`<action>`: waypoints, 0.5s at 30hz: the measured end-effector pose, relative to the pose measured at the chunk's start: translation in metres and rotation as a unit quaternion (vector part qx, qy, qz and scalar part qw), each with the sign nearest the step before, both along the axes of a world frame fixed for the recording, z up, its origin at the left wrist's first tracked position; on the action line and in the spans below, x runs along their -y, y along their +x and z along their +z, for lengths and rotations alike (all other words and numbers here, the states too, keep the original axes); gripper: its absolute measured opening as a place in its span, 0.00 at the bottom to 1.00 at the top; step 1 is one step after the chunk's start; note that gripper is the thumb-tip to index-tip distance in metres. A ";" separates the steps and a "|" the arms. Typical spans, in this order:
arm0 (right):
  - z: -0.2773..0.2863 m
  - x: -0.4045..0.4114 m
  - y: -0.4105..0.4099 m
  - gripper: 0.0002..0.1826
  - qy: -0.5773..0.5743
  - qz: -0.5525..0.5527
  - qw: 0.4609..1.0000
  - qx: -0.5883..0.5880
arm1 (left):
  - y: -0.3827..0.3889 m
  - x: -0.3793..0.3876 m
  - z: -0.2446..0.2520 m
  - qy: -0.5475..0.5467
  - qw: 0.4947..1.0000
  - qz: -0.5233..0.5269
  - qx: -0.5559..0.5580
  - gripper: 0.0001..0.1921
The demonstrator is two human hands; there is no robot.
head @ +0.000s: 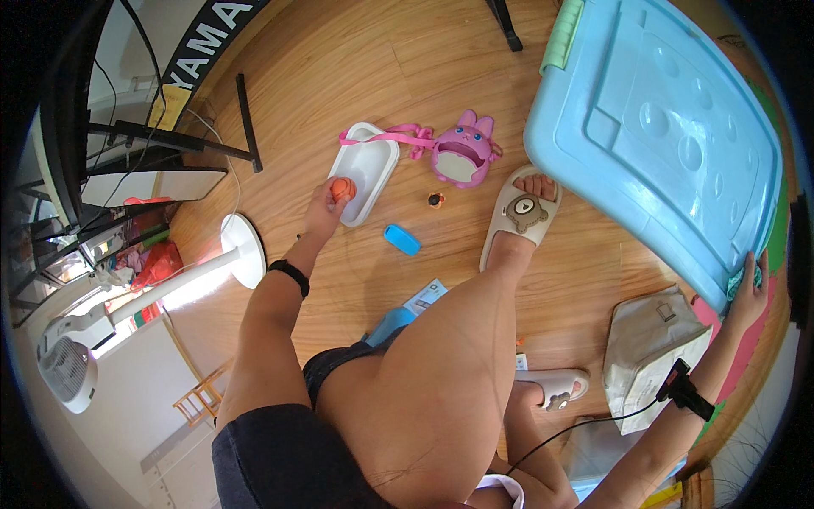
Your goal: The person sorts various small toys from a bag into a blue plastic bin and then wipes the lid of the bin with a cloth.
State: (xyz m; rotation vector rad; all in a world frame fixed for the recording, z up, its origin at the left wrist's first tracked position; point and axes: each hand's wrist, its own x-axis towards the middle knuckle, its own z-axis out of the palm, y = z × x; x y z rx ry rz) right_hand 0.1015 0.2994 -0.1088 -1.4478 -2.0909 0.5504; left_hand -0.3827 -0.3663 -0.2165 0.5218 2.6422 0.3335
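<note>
My left hand (327,207) holds a small orange ball (343,189) at the near left edge of a white plastic tray (371,167) on the wood floor. A pink strap crosses the tray's far end and leads to a purple rabbit-shaped bag (463,153). Nearer lie a small dark-and-orange item (435,200) and a blue oblong case (402,240). At the far right my right hand (750,296) grips a crumpled teal cloth (736,284) against the corner of a large light-blue plastic lid (674,121).
A white fan (243,251) stands at the left, near a black metal stand leg (248,121) and cables. A beige bag (648,350) sits at the lower right, beside a clear bin (591,452). My slippered feet are on the floor between; a packet (426,296) lies by my leg.
</note>
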 end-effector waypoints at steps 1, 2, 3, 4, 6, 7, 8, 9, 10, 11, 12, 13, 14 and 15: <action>0.000 0.001 -0.002 0.25 -0.001 0.000 1.000 -0.001 | -0.001 0.004 -0.001 0.066 0.993 0.071 0.070 0.28; 0.000 0.002 -0.004 0.25 0.015 -0.001 1.000 0.019 | -0.002 0.007 -0.002 0.132 0.971 0.141 0.139 0.28; 0.004 0.005 -0.007 0.24 0.033 -0.004 0.999 0.042 | -0.002 0.003 0.001 0.132 0.971 0.140 0.140 0.28; 0.007 0.008 -0.010 0.24 0.033 -0.006 0.999 0.043 | -0.002 -0.001 0.004 0.188 0.943 0.196 0.189 0.27; 0.013 0.017 -0.018 0.21 0.054 -0.053 0.991 0.113 | -0.001 -0.008 0.015 0.242 0.907 0.251 0.236 0.26; 0.014 0.021 -0.020 0.21 0.053 -0.053 0.991 0.112 | 0.000 -0.012 0.022 0.264 0.885 0.281 0.260 0.25; 0.015 0.024 -0.020 0.19 0.115 -0.067 0.986 0.101 | 0.001 -0.014 0.025 0.285 0.862 0.310 0.283 0.24; 0.017 0.025 -0.020 0.18 0.178 -0.081 0.977 0.090 | 0.000 -0.011 0.025 0.285 0.862 0.311 0.282 0.24; 0.018 0.025 -0.018 0.18 0.177 -0.081 0.977 0.090 | -0.003 -0.008 0.023 0.297 0.860 0.300 0.286 0.25; 0.019 0.023 -0.017 0.15 0.237 -0.054 0.966 0.086 | -0.004 -0.005 0.023 0.308 0.858 0.290 0.290 0.25; 0.019 0.022 -0.014 0.13 0.296 -0.028 0.951 0.084 | -0.004 -0.006 0.022 0.308 0.858 0.290 0.291 0.25; 0.019 0.021 -0.012 0.13 0.296 -0.028 0.951 0.085 | -0.002 -0.009 0.021 0.298 0.869 0.285 0.272 0.25; 0.020 0.020 -0.010 0.11 0.318 -0.001 0.944 0.093 | -0.001 -0.010 0.020 0.289 0.880 0.281 0.252 0.25; 0.020 0.020 -0.011 0.10 0.338 0.026 0.935 0.099 | -0.002 -0.009 0.020 0.289 0.880 0.281 0.252 0.25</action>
